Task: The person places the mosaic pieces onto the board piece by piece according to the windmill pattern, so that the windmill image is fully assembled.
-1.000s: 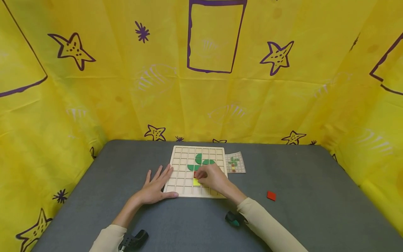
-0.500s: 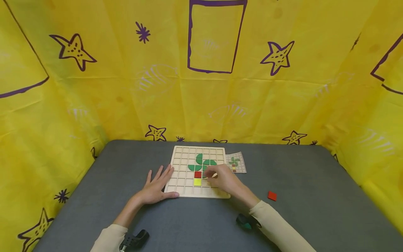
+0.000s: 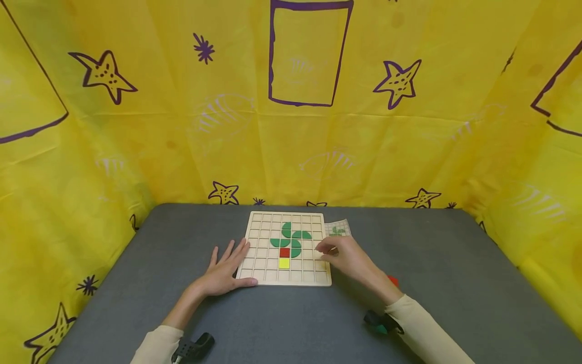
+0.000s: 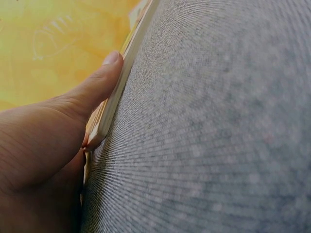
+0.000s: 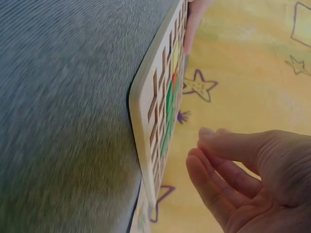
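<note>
A wooden grid board [image 3: 259,256] lies flat on the table. Green rounded tiles [image 3: 296,247] form a pinwheel on it, above a red square tile [image 3: 284,252] and a yellow square tile [image 3: 284,263]. With fingers spread, my left hand [image 3: 219,276] rests on the board's left edge and lower left corner; in the left wrist view its thumb [image 4: 99,85] lies along the rim. My right hand [image 3: 349,257] hovers by the board's right edge. Nothing shows between its loosely bent fingers and thumb in the right wrist view, where a gap separates them from the board [image 5: 142,102].
A pattern card [image 3: 344,228] sits to the right of the board, partly covered by my right hand. Beyond my right forearm is a loose red square tile [image 3: 393,280], partly hidden. Yellow printed cloth [image 3: 291,151] walls the grey table [image 3: 273,323] at the back and sides.
My right hand has left the red and yellow tiles and moved right, past the board's edge, uncovering the pinwheel and now covering part of the card. The left hand stays put.
</note>
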A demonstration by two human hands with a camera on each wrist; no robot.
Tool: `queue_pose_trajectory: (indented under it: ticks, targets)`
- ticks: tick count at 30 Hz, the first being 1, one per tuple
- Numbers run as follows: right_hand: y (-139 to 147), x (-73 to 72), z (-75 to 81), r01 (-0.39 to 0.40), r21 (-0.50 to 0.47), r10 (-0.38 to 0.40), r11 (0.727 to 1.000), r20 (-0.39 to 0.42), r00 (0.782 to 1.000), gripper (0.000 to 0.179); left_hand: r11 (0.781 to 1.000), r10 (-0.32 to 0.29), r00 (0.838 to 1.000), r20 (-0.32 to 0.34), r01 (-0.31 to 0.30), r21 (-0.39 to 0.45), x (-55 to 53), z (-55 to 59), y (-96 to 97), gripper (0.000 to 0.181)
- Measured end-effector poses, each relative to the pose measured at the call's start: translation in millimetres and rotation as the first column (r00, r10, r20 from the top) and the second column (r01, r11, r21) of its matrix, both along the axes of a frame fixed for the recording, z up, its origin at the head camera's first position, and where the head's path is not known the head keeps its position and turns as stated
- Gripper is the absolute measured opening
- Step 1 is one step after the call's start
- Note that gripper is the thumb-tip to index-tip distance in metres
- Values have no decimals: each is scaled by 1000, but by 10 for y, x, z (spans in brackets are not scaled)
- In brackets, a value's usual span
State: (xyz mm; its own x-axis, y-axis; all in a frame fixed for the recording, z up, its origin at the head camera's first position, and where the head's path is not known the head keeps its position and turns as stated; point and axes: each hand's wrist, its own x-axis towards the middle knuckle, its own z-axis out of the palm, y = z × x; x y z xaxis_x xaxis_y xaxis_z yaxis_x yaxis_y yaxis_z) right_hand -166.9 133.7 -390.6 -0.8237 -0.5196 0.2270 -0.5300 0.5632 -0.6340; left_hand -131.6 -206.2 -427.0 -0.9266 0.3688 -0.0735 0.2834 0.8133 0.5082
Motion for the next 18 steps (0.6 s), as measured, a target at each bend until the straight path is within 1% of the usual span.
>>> queue_pose_trajectory:
  ticks: [7,13,18]
  targets:
    - [284,16,2,26,15,-26,1000,-14,1000,21,1000,3,1000,-3,-3,0,5,-12,4,103]
    - [569,28,-8,86,41,-87,995,9,996,24,1000,0,1000,-3,0,2,8,-16,1,103]
    - [767,28,-22,109,62,-109,992,-7,994,23,1000,0,1000,-2,0,7,8,-20,-5,103]
